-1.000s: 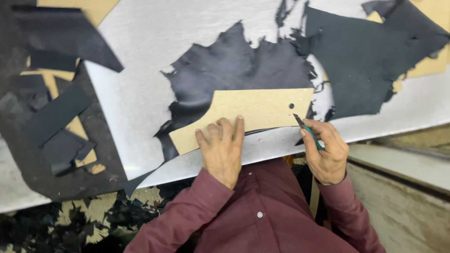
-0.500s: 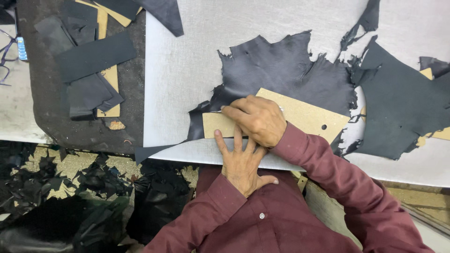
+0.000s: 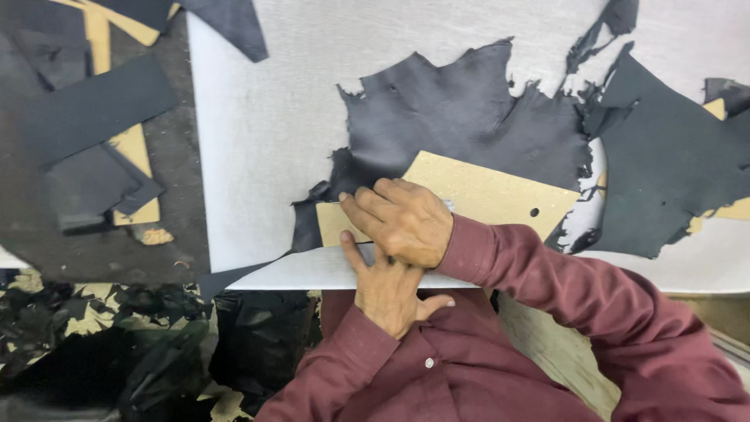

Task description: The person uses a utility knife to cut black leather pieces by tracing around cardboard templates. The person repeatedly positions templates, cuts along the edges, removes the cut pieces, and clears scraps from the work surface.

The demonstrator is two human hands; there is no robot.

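Black strips [image 3: 98, 109] and tan card pieces [image 3: 133, 148] on a dark mat [image 3: 47, 227], well to the left of both hands and apart from them. Further right, a white cutting board [image 3: 266, 141], its near edge running just under the hands. Dark scraps [image 3: 117, 352] heaped low down, left of the left forearm. Left hand [image 3: 387, 285] laid flat at the board's near edge, fingers stretched forward and slightly spread, thumb out to the right, fingertips hidden beneath the other hand; clamped on nothing, only pressing down. Right hand [image 3: 402, 219] crossed directly over the left, fingers curled together and pointing left, resting on the left end of a tan card template [image 3: 484, 195]; something pale just visible at the knuckles, too hidden to name, so whether the fist grips a tool cannot be told. Template flat under and to the right of the right hand, long edge slanting, a small round hole [image 3: 534, 212] near its right end. Beneath it, a ragged black leather piece [image 3: 461, 117] spread across the board, reaching beyond the hand on the far side and to the left. Maroon sleeve [image 3: 578, 289] running off down to the right from the right wrist. Farther right, well away from both hands, a second black leather piece [image 3: 672, 180] with torn edges, more tan card [image 3: 730, 209] showing under it.
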